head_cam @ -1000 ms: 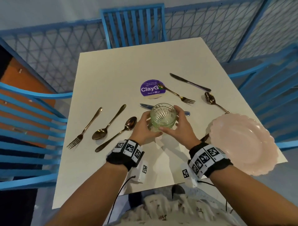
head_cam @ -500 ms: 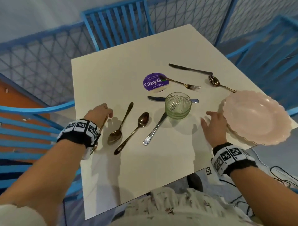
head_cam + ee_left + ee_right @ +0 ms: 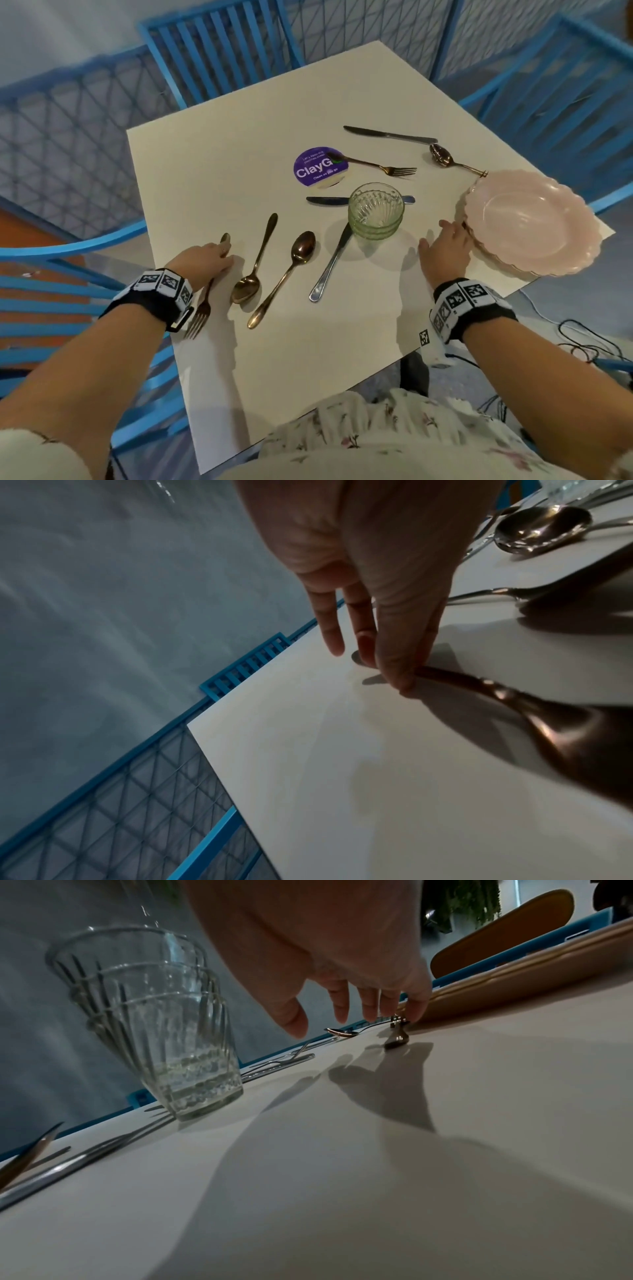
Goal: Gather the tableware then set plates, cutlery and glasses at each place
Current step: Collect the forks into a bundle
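Observation:
My left hand (image 3: 219,255) lies over a bronze fork (image 3: 200,310) near the table's left edge. Its thumb and fingertips (image 3: 402,680) pinch the fork's handle (image 3: 479,685), and the fork lies flat. Beside the stack of pink scalloped plates (image 3: 531,222) at the right edge, my right hand (image 3: 445,236) is open with spread fingers. Its fingertips (image 3: 416,1007) are at the plates' rim (image 3: 514,974). Stacked ribbed green glasses (image 3: 375,209) stand between the hands, with neither hand on them. The glasses (image 3: 150,1020) also show in the right wrist view.
Two bronze spoons (image 3: 255,263) (image 3: 287,274) and a steel knife (image 3: 332,263) lie in the middle. Further back lie a knife (image 3: 325,200), a fork (image 3: 376,167), another knife (image 3: 390,135), a spoon (image 3: 445,159) and a purple sticker (image 3: 321,167). Blue chairs (image 3: 219,51) ring the table.
Both hands let go of the glasses, which now stand on the table. My left hand moved left onto the fork; my right hand moved right to the plates' rim.

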Demonstrator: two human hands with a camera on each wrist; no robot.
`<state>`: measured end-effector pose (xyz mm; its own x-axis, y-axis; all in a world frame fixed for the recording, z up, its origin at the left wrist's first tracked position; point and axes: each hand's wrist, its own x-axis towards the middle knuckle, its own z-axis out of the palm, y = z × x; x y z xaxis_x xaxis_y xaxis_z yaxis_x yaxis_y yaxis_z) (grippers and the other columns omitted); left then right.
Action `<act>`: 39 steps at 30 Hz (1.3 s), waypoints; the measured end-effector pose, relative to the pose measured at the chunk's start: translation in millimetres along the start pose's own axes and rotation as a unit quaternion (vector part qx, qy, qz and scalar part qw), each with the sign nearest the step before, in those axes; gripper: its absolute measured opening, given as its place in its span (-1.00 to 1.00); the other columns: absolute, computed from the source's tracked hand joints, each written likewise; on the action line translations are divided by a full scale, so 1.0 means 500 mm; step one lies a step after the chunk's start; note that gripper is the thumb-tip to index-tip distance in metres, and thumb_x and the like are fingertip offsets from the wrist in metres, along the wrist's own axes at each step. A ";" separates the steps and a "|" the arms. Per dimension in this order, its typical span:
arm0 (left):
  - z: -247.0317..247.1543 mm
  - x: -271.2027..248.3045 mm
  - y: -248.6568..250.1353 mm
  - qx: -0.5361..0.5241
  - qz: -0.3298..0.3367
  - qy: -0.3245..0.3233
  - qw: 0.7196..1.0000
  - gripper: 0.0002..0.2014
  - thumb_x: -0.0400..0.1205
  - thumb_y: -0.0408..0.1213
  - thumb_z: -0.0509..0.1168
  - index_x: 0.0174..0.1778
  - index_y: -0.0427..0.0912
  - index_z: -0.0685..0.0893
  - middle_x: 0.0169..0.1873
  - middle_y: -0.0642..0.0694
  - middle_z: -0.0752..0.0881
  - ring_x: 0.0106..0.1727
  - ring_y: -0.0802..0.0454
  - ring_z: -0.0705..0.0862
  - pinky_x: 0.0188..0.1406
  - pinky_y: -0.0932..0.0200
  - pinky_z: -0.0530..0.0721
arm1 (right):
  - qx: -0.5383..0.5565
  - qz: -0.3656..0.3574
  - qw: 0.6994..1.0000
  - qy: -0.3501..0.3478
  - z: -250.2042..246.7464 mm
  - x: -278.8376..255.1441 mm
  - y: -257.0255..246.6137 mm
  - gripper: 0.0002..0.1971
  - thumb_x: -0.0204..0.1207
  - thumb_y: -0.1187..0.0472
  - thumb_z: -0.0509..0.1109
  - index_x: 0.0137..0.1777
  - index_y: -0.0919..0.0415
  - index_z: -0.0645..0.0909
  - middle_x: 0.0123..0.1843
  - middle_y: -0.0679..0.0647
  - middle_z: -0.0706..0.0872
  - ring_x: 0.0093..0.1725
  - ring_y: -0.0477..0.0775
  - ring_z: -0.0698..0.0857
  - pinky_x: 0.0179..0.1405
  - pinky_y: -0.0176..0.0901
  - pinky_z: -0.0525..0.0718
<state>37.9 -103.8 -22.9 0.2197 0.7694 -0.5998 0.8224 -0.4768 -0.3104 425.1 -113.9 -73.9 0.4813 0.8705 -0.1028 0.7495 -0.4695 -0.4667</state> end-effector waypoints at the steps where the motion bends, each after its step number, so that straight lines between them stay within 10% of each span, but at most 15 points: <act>1: -0.004 -0.006 0.004 -0.002 -0.006 -0.015 1.000 -0.60 0.74 -0.19 0.03 0.46 -0.25 0.41 0.42 -0.25 0.48 0.39 -0.20 0.49 0.37 -0.04 0.46 | -0.008 0.007 1.000 -0.006 0.000 0.001 0.000 -0.43 0.58 0.18 0.29 0.55 0.31 0.25 0.61 0.28 0.22 0.62 0.32 0.13 0.45 0.29 0.35; 18: 0.026 -0.066 -0.060 0.156 0.031 -0.043 0.986 -0.50 0.67 -0.40 0.13 0.53 -0.08 0.24 0.46 -0.06 0.39 0.43 -0.05 0.44 0.44 0.09 0.40 | -0.077 0.045 0.996 -0.022 0.018 0.033 -0.001 -0.42 0.54 0.30 0.26 0.54 0.40 0.22 0.63 0.34 0.12 0.61 0.33 0.11 0.47 0.21 0.27; 24: 0.017 -0.123 -0.153 0.153 -0.030 -0.038 0.987 -0.47 0.64 -0.45 0.16 0.53 -0.06 0.24 0.40 -0.02 0.44 0.34 -0.01 0.51 0.35 0.13 0.50 | -0.072 0.040 0.997 0.008 0.037 0.033 -0.010 -0.50 0.50 0.34 -0.12 0.30 0.60 0.45 0.50 0.52 0.34 0.45 0.50 0.38 0.18 0.40 0.55; 30: -0.039 -0.128 -0.136 -0.050 -0.113 0.136 0.983 -0.44 0.59 -0.57 0.13 0.53 -0.17 0.29 0.38 -0.23 0.48 0.29 -0.22 0.54 0.14 -0.04 0.59 | -0.091 0.041 0.994 -0.041 0.021 0.043 -0.017 -0.62 0.60 0.49 0.08 0.41 0.57 0.32 0.55 0.44 0.21 0.53 0.42 0.24 0.28 0.22 0.50; 33: -0.080 -0.088 -0.066 -0.178 -0.084 0.253 0.947 -0.64 0.63 -0.46 0.13 0.36 -0.22 0.42 0.10 -0.29 0.59 -0.02 -0.26 0.62 -0.21 -0.06 0.52 | -0.093 0.022 0.994 -0.052 0.017 0.037 -0.018 -0.61 0.60 0.52 0.07 0.43 0.56 0.29 0.55 0.42 0.21 0.52 0.42 0.23 0.31 0.15 0.49; 39: -0.168 -0.014 0.080 -0.394 -0.091 0.367 0.838 -0.78 0.73 -0.32 0.01 0.26 -0.21 0.38 -0.28 -0.24 0.62 -0.31 -0.18 0.59 -0.27 -0.07 0.58 | -0.080 0.018 0.996 -0.045 0.018 0.030 -0.017 -0.63 0.59 0.51 0.08 0.40 0.57 0.30 0.46 0.45 0.31 0.45 0.39 0.33 0.41 0.08 0.38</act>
<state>113.6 -92.5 30.8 0.0781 0.9909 0.1098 0.9050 -0.1166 0.4091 422.0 -95.7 -79.3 0.4725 0.8587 -0.1982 0.7986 -0.5123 -0.3159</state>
